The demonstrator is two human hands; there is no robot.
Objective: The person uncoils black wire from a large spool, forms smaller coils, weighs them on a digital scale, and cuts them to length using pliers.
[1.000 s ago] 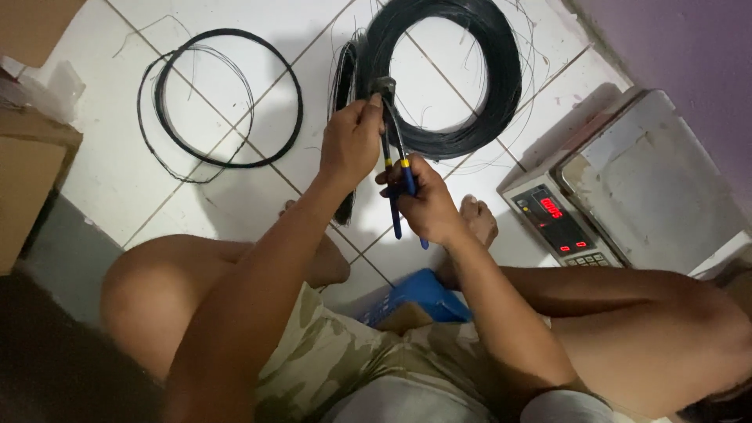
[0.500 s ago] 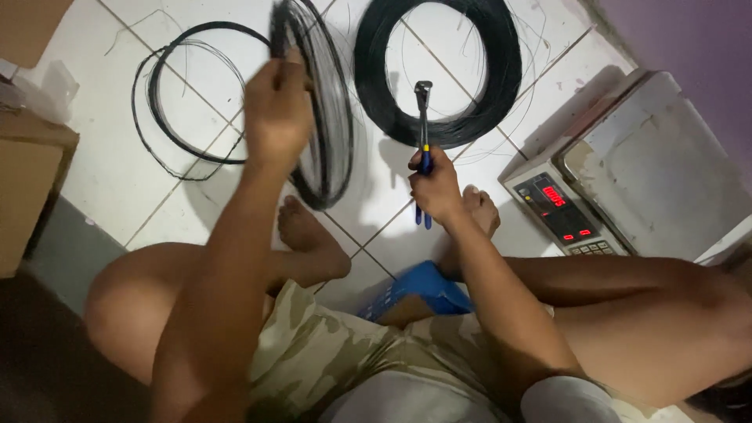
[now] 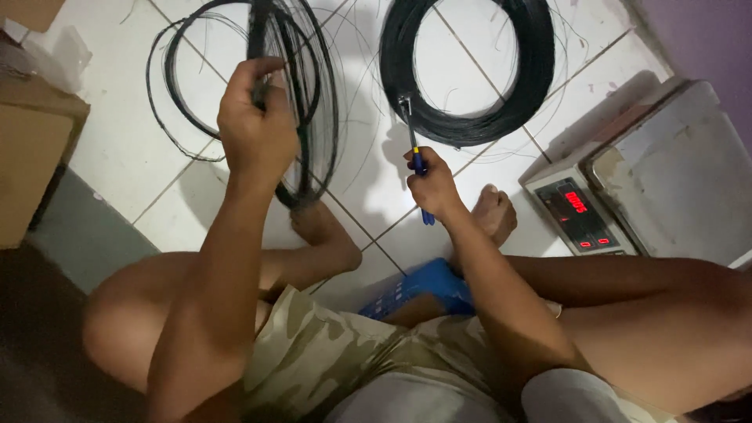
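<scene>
At three o'clock, the scale's dark rectangular display [image 3: 580,215] glows with red digits; at nine o'clock, a brown cardboard box [image 3: 27,157] sits.

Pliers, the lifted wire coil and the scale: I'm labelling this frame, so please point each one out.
pliers [image 3: 415,153], head view, on the blue-and-yellow handle above the right fist.
lifted wire coil [image 3: 327,117], head view, on its right-hand strands.
scale [image 3: 674,168], head view, on the bare metal weighing plate.

Held wire coil [image 3: 309,102] and scale [image 3: 674,180] cut off by edges
</scene>
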